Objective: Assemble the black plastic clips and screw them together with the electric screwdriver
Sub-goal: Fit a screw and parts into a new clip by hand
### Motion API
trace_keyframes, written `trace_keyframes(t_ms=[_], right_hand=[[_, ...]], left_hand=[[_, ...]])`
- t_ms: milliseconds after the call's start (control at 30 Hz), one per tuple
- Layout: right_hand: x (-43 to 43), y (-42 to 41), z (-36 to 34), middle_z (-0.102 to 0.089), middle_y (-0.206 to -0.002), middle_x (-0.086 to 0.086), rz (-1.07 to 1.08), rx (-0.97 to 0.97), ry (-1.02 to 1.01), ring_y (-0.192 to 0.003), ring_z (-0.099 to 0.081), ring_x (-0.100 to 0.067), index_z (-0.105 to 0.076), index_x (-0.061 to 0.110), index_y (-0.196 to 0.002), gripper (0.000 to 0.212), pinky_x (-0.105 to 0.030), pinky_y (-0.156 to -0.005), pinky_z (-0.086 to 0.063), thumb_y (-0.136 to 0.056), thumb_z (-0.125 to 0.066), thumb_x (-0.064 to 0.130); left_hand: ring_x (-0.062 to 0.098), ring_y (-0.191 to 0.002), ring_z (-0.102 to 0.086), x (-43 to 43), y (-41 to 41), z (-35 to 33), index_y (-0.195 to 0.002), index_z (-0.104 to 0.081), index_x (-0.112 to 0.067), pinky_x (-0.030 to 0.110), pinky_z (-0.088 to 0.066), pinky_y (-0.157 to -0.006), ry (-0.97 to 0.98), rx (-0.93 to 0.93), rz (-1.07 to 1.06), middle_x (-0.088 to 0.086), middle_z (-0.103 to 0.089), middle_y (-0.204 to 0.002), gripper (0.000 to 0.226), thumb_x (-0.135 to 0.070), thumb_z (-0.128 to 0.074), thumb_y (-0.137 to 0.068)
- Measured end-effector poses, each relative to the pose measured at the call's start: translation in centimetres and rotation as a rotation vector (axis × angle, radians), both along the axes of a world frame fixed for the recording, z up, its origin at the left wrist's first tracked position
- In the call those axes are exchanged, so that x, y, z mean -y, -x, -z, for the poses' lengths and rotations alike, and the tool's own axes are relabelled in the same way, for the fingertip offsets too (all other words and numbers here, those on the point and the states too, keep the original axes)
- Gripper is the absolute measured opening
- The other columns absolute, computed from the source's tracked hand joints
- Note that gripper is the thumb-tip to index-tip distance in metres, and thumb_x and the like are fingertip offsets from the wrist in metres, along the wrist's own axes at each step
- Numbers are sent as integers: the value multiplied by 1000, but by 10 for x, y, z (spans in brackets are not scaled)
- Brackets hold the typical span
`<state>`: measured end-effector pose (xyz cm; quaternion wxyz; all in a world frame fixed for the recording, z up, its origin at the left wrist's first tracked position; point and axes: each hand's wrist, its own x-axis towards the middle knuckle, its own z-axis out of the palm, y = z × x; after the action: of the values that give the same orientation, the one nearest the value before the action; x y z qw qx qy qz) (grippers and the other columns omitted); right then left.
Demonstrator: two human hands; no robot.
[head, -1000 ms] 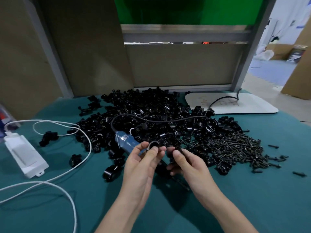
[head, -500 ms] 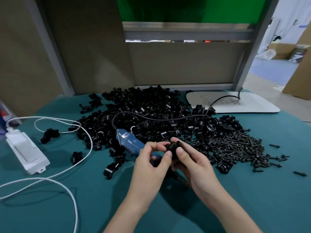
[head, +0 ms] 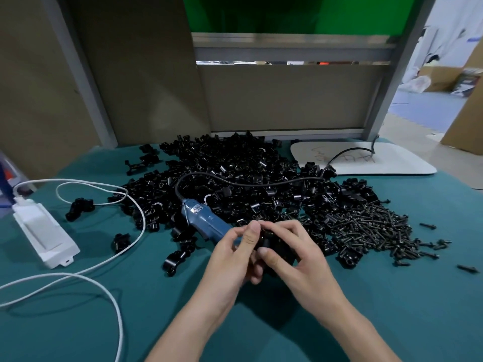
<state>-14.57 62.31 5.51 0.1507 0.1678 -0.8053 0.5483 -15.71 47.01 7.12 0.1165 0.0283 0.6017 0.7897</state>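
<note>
Both hands meet over the green table near its middle. My left hand [head: 232, 254] and my right hand [head: 295, 254] together pinch a small black plastic clip [head: 271, 244], which their fingers mostly hide. Just behind the left hand lies the blue electric screwdriver [head: 206, 220], its black cord running back over the large pile of black clips [head: 230, 176]. A heap of black screws [head: 371, 228] spreads to the right of the hands.
A white power adapter [head: 44, 231] with looping white cables [head: 104, 270] lies at the left. Loose clips [head: 173, 259] sit left of the hands. A white board [head: 366, 160] rests at the back right. Brown panels and a metal frame wall off the table's far edge.
The hands have come together: the right hand brought a second clip piece to the one the left hand held, and both now close around the joined parts, slightly nearer to me.
</note>
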Motion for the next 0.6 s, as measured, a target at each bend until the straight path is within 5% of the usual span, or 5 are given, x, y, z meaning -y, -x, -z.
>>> trace_keyframes(t_ms=[267, 400, 500, 600], right_hand=[[0, 0, -3, -61, -112, 15, -36, 21, 27, -115, -62, -14, -69, 44, -124, 34, -20, -96, -47, -90, -72, 38], [1, -1, -10, -67, -110, 12, -34, 79, 168, -106, -67, -11, -72, 46, -117, 28, -20, -89, -51, -89, -71, 42], [1, 1, -15, -75, -110, 6, -26, 176, 383, -96, -70, -7, -76, 43, -112, 26, -23, -78, -56, -87, -73, 37], [1, 1, -19, -78, -109, -3, -73, 292, 607, -92, -72, -11, -79, 32, -113, 47, -22, -72, -56, -74, -84, 58]], left_hand=[[10, -43, -45, 1, 1, -1, -94, -54, -11, 20, -33, -38, 0, 94, 13, -2, -55, -60, 58, -67, -62, -80], [17, -47, -54, 0, -1, -1, -95, -54, -11, 29, -41, -39, 155, -56, -75, 3, -58, -63, 63, -73, -50, -84], [15, -75, -66, 1, -4, 1, -104, -63, -36, 40, -57, -64, 265, -303, -122, 7, -67, -83, 39, -71, -54, -90], [8, -90, -71, 0, -7, 0, -111, -65, -42, 24, -56, -77, 228, -387, -40, -7, -72, -103, 19, -46, -67, -93]])
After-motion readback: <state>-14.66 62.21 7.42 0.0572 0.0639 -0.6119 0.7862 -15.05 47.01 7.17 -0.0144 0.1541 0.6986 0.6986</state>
